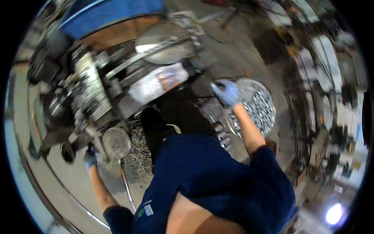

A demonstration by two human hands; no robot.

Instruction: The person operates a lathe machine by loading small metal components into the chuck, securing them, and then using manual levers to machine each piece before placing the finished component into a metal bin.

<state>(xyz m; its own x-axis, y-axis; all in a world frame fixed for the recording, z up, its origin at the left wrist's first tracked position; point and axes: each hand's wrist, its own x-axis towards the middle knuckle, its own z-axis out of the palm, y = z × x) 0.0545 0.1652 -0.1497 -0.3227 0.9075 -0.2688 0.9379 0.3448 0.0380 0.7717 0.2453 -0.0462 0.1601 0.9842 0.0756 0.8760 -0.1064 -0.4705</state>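
Note:
My left hand point(90, 159), in a blue-grey glove, is at the near left end of a metal machine point(93, 84), against a dark part of it. Blur and the machine hide its fingers. A round metal disc point(116, 143) lies just right of that hand. My right hand point(229, 93), in a light blue glove, is over the left rim of a wide round pan point(246, 86). Many small shiny metal pieces point(259, 111) fill much of the pan. The right fingers are curled together around something small and dark, too blurred to name.
Metal shavings point(138, 150) are heaped below the machine. A printed sheet point(157, 84) lies beside a long metal bar point(146, 56) and a large round plate point(163, 43). A blue bin point(111, 16) stands at the back. Shiny cylinders point(223, 137) sit near the pan; cluttered shelving point(325, 58) lines the right.

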